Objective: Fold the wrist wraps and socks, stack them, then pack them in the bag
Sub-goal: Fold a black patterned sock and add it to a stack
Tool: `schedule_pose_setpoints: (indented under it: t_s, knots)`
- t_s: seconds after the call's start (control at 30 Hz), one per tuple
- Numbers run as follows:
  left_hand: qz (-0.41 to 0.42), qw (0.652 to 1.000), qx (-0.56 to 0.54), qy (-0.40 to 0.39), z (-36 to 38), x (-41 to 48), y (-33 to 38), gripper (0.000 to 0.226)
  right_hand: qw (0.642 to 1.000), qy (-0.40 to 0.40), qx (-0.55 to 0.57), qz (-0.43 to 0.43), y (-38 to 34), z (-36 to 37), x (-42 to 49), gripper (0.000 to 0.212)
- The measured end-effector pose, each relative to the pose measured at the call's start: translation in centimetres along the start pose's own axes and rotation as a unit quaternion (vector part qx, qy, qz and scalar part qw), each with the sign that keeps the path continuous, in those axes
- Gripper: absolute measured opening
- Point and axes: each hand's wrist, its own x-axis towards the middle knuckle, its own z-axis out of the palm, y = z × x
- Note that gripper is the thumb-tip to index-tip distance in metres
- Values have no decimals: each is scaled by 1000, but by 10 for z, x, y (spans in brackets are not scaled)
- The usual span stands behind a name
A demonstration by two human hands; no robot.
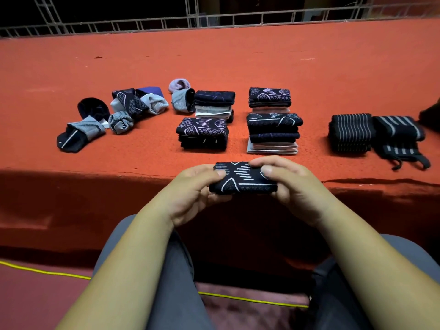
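Black sock (242, 178) between left grip (190, 194), right grip (294, 186)

Dim, warm light falls from above on the red cloth (309, 67), and its hanging front lies in deep shadow. Behind the railing (192, 10) all is black. The folded sock (242, 178) looks sharp. Straight lines bend near the frame edges.

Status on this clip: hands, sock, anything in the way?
Left hand and right hand grip folded sock at table edge. Loose socks lie left. Nothing between it and nearest stack.
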Motion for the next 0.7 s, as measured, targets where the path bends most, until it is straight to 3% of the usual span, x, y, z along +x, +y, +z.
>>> schedule_pose_setpoints:
  t_s: [0.13,0.3,0.53,0.7]
  knots:
    - [62,998,3,15,0,2,-3,38,996,34,-74,-36,4,3,2,57]
    - [141,983,54,102,3,6,0,30,982,122,-110,-94,1,14,7,62]
    - [173,970,55,161,1,10,7,24,985,114,-110,-64,5,17,17,54]
    - [197,953,40,225,-8,19,5,29,970,150,-155,-113,13,25,31,31]
